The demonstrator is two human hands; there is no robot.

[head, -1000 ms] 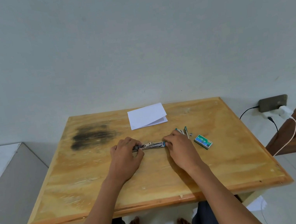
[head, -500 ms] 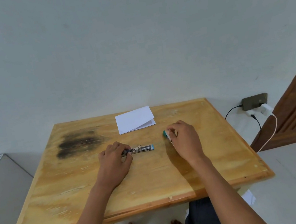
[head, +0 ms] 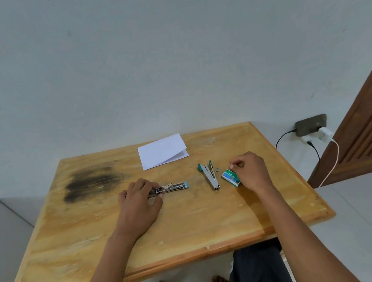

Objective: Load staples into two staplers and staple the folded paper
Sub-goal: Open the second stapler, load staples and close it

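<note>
Lying crosswise, the blue-tipped stapler (head: 173, 187) points that tip rightward.

Soft even light, faint shadows, sharp centre, wide-angle edge warping.

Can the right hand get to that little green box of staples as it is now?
Likely yes: the right hand is right beside the staple box, nothing between them; the left hand holds the blue-tipped stapler well clear.
</note>
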